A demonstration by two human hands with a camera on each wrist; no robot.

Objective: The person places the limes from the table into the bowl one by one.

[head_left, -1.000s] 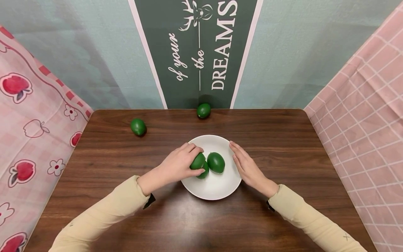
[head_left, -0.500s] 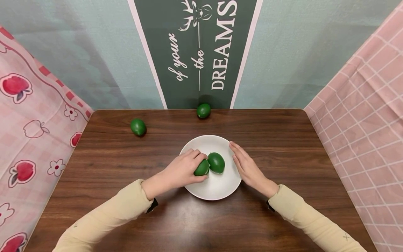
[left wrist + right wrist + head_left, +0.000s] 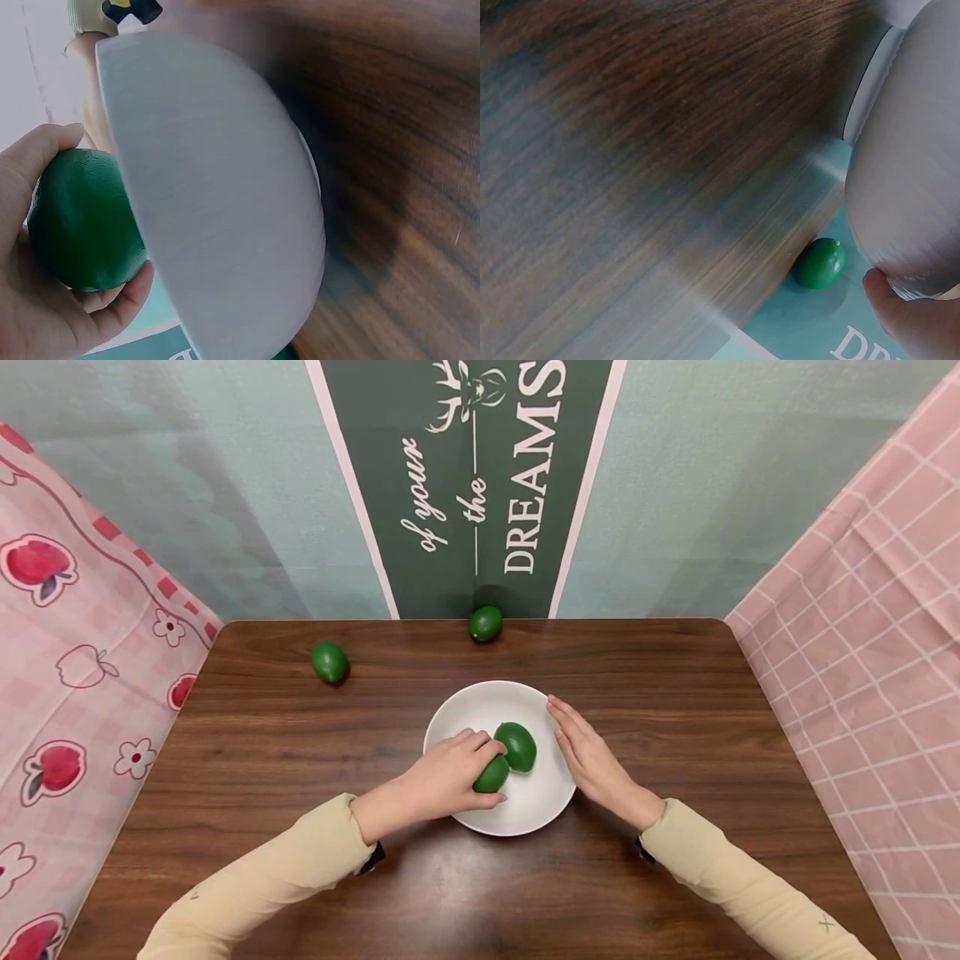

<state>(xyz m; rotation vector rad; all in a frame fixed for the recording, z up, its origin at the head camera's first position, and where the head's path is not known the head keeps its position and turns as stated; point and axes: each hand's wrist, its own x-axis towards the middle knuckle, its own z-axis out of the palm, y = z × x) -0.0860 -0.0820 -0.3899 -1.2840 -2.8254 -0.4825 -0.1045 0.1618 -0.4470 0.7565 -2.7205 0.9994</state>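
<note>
A white bowl point(image 3: 465, 706) stands at the middle of the wooden table. My left hand point(image 3: 442, 772) grips a lime point(image 3: 491, 775) over the bowl's left half, thumb on the near side and fingers on the far side. In the left wrist view this lime point(image 3: 86, 217) shows at rim height, just outside the bowl's wall point(image 3: 210, 195). Another lime point(image 3: 516, 747) lies inside the bowl, right beside the held one. My right hand point(image 3: 596, 764) rests along the bowl's right rim with straight fingers. The right wrist view shows a fingertip point(image 3: 881, 289) against the bowl's side.
One more lime point(image 3: 330, 662) lies at the table's back left. A further lime point(image 3: 486, 623) sits at the back edge, before a dark green printed banner point(image 3: 480, 485). Patterned pink cloth hangs along both sides of the table point(image 3: 645, 693).
My left hand has moved right and nearer over the bowl, carrying its lime. A lime in the bowl beneath it has become hidden. The right hand has stayed in place.
</note>
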